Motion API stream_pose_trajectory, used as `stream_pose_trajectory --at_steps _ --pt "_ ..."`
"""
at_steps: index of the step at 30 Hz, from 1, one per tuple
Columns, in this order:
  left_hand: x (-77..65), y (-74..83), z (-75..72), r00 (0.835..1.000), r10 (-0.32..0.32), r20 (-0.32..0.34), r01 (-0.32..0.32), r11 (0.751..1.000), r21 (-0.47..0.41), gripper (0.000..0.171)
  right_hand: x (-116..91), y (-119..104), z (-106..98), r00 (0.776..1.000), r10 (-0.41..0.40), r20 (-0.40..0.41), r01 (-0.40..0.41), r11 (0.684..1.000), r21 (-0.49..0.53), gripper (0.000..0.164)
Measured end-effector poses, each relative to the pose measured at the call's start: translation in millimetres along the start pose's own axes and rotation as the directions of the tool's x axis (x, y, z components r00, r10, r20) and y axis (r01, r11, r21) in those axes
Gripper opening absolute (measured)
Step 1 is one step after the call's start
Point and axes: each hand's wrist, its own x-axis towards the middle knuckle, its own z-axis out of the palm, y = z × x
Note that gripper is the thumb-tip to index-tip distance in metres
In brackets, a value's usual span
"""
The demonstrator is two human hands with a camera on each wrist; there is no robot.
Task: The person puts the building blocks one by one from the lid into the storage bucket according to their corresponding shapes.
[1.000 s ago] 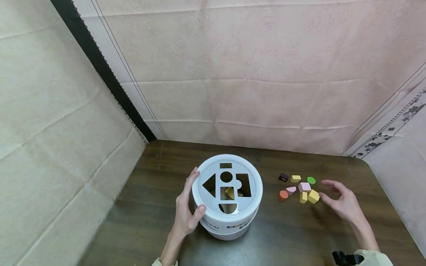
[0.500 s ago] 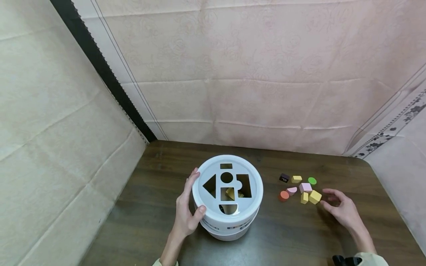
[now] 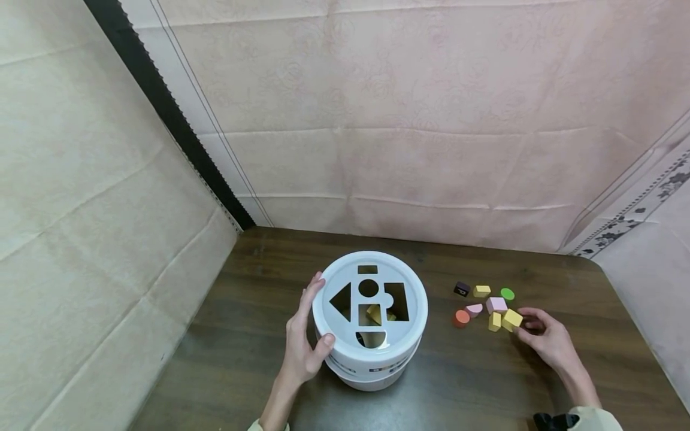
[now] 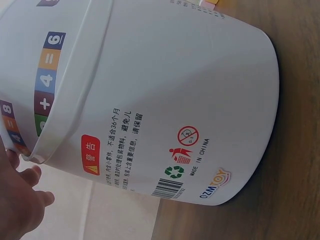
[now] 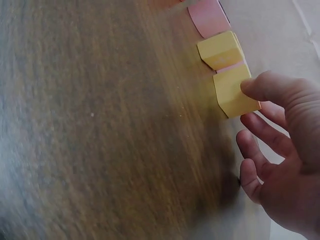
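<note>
In the head view a white bucket [image 3: 372, 384] stands upright, its white lid [image 3: 401, 336] cut with shaped holes. Yellow pieces show through the holes. My left hand [image 3: 303, 341] holds the bucket's left side at the lid rim, thumb toward me; the left wrist view shows its fingertips at the lid's edge. To the right, my right hand [image 3: 547, 341] pinches a yellow block [image 3: 512, 319], the thumb on one face and the index finger behind it. This block [image 5: 235, 90] still appears to rest on the table, touching a smaller yellow block [image 5: 221, 51].
Near the right hand lie a pink block [image 3: 496, 304], a pink half-round block [image 3: 474, 310], an orange-red cylinder [image 3: 461, 318], a green round piece [image 3: 507, 294], a black block [image 3: 462, 289] and another yellow block [image 3: 482, 291]. Cloth-covered walls [image 3: 420, 131] stand behind the brown table [image 3: 232, 359].
My right hand has drawn in toward the yellow block, and its thumb and index finger have closed on it. The left hand and bucket stay almost unchanged.
</note>
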Motion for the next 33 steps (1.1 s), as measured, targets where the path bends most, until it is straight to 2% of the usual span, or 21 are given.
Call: stream_pose_trajectory --at_steps 10,18,26,33 --pt "0.1 0.6 0.3 1.000 0.017 -0.006 -0.017 1.000 -0.001 0.077 -0.9 -2.0 2.8 1.000 0.003 -0.017 -0.003 1.000 -0.024 0.037" --pt "-0.1 0.5 0.1 1.000 0.000 -0.001 0.000 1.000 -0.002 0.076 -2.5 -1.2 2.0 0.999 -0.018 -0.031 0.018 1.000 -0.006 0.034" --pt "0.8 0.2 1.0 1.000 0.013 -0.008 -0.013 1.000 -0.005 0.075 -4.6 -1.1 -6.9 1.000 0.023 -0.017 -0.024 1.000 -0.018 0.036" --pt "0.6 -0.5 1.0 1.000 0.028 -0.013 -0.028 1.000 -0.007 0.075 -5.4 -5.0 -11.8 0.999 0.018 -0.029 -0.019 0.999 -0.028 0.036"
